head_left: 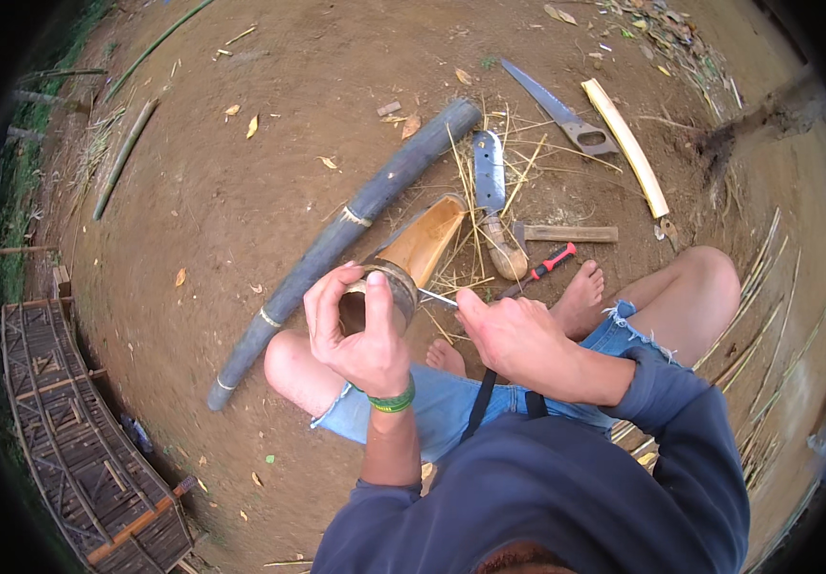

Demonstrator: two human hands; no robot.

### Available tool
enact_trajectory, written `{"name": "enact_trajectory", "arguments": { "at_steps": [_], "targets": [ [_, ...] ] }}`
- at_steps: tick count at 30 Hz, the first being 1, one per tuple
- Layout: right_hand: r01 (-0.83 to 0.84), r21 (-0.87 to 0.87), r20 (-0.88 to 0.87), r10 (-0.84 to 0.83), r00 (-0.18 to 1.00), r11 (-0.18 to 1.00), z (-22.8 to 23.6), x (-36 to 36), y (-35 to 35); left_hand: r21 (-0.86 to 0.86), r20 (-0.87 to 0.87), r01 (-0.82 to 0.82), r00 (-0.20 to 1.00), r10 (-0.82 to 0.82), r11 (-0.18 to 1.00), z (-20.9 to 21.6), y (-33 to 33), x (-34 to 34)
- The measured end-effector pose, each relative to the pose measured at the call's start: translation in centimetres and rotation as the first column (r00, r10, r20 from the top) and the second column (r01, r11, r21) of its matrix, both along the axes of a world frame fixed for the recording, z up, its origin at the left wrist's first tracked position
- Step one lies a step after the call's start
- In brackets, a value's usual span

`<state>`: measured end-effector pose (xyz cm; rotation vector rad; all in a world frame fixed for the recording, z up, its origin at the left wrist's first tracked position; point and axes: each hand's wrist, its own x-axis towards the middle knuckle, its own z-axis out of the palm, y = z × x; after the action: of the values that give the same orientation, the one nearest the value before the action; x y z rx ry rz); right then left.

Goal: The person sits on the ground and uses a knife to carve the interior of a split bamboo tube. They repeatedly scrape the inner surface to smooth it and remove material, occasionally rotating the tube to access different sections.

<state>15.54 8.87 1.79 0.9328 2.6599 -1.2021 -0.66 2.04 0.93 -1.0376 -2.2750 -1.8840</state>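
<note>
My left hand (pixel 360 330) grips the ringed end of a bamboo section (pixel 427 239). Its long scooped cut shows a pale tan inside and points away from me. My right hand (pixel 518 337) is closed around a thin metal-shafted tool (pixel 438 298); its handle is hidden in my fist. The shaft's tip meets the side of the bamboo near my left fingers, though I cannot tell how deep it goes. Just beyond my right hand lies a red-and-black-handled tool (pixel 555 260), partly hidden by that hand.
A long dark bamboo pole (pixel 322 258) lies diagonally on the dirt. Beyond my feet are a wide-bladed machete (pixel 490 172), a hammer (pixel 566 233), a handsaw (pixel 557 107) and a split bamboo strip (pixel 626 148). Thin bamboo slivers are strewn around. A slatted bamboo rack (pixel 88 430) stands at left.
</note>
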Motion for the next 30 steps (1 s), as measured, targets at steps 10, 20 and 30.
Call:
{"name": "enact_trajectory", "arguments": {
  "at_steps": [10, 20, 30],
  "targets": [
    [-0.03, 0.216, -0.133, 0.059, 0.989, 0.976, -1.9, -2.8, -1.8, 0.028, 0.058, -0.122, 0.991, 0.12, 0.992, -1.4, -2.2, -2.5],
    [-0.063, 0.074, -0.14, 0.072, 0.988, 0.995, 0.4, 0.5, -1.3, 0.026, -0.071, -0.004, 0.997, 0.006, 1.0, -0.5, -3.1, 0.7],
    [-0.08, 0.214, 0.031, 0.075, 0.997, 0.974, -0.4, -0.2, -2.9, 0.098, 0.017, -0.05, 0.999, 0.048, 0.994, -0.8, -3.3, 1.2]
  ]
}}
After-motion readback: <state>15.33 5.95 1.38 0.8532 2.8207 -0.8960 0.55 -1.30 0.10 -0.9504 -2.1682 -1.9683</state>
